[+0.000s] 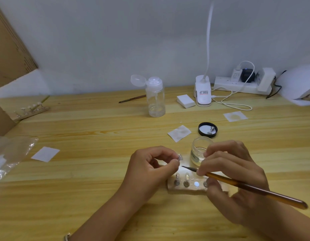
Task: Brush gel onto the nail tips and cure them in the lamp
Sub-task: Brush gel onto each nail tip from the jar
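On the wooden tabletop (81, 171), lower centre, the left hand (150, 164) pinches one nail tip (180, 157), raised to meet the brush (255, 189) the right hand (232, 171) grips pen-like, likely for a steadier coat. The open gel jar (200, 150) sits just behind. Two tips (187, 176) stand in the holder (187, 187); one lamp (296, 84) waits far right.

A clear pump bottle (155, 100) (lid flipped open) stands on the table (98, 171); a power strip (237, 86) lies by the wall.

head view | worn on head | faces forward and down | close over wooden table (81, 197)
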`<state>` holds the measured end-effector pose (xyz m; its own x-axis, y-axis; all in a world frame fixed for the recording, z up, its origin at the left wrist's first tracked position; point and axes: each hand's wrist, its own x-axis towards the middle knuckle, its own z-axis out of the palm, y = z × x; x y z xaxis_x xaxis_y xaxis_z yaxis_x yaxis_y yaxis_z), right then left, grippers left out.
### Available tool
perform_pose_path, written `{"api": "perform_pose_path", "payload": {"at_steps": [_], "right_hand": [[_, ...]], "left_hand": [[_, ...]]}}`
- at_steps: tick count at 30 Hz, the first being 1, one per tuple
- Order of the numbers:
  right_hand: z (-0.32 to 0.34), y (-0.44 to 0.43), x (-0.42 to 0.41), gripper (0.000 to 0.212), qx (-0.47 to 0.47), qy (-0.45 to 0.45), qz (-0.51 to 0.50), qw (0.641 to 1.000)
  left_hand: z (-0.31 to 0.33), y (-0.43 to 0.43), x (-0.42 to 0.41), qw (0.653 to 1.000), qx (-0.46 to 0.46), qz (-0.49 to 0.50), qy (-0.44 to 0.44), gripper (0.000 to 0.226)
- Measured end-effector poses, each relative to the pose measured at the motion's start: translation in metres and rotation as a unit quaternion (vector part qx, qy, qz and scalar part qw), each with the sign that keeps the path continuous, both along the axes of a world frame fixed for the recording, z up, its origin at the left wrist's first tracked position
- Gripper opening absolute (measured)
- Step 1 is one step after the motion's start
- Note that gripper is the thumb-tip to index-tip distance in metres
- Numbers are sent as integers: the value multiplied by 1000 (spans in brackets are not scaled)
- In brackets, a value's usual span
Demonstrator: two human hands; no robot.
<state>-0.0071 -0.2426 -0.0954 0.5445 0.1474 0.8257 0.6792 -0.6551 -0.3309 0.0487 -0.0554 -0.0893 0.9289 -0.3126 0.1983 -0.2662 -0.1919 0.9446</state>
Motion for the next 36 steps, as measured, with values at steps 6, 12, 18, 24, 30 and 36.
{"api": "perform_pose_path", "payload": {"at_steps": [6, 12, 18, 24, 30, 36], "right_hand": [[0, 2, 6, 17, -47, -16, -49, 998], [0, 1, 0, 15, -22, -17, -6, 1000], [0, 3, 5, 17, -63, -22, -46, 997], [0, 2, 2, 16, -36, -30, -31, 998], [-1, 3, 4, 16, -36, -16, -33, 999], [0, 2, 4, 17, -26, -16, -50, 998]], "left_hand": [[1, 0, 0, 1000, 0, -4, 0, 8], [1, 1, 1, 1000, -2, -2, -3, 8], [0, 2, 1, 1000, 4, 4, -5, 7], [1, 2, 0, 1000, -4, -2, -4, 7], [0, 2, 2, 1000, -1, 2, -1, 6], [1, 1, 2, 1000, -2, 1, -3, 7]]}}
